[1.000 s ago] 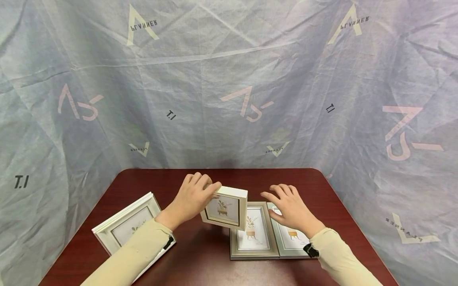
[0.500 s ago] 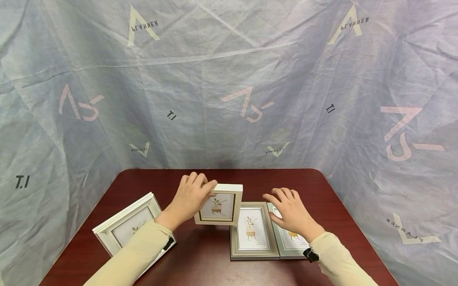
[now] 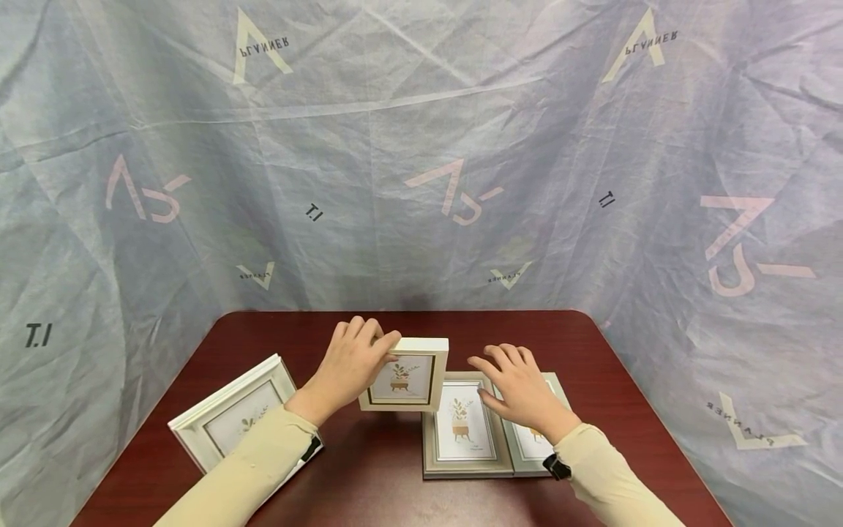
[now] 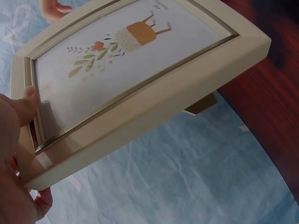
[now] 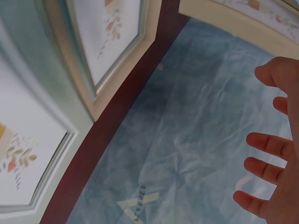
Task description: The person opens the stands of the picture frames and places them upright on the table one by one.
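My left hand (image 3: 349,369) grips the upper left corner of a small cream picture frame (image 3: 407,379), which is raised above the table facing me. In the left wrist view, its thumb presses the frame's front while the other fingers go behind, and a stand leg (image 4: 203,103) juts out at the back. My right hand (image 3: 519,388) hovers with spread fingers above two picture frames, one beige (image 3: 461,428) and one grey-green (image 3: 529,448), and hides part of the grey-green one. Nothing is between its fingers in the right wrist view (image 5: 273,154).
A larger white picture frame (image 3: 227,421) stands tilted at the left, partly covered by my left forearm. The dark red table (image 3: 375,476) has rounded far corners. Behind it hangs a printed grey cloth (image 3: 369,146).
The cream picture frame has swung left and turned to face me more squarely, still in my left hand. My right hand has shifted slightly left, showing more of the grey-green frame's upper right corner.
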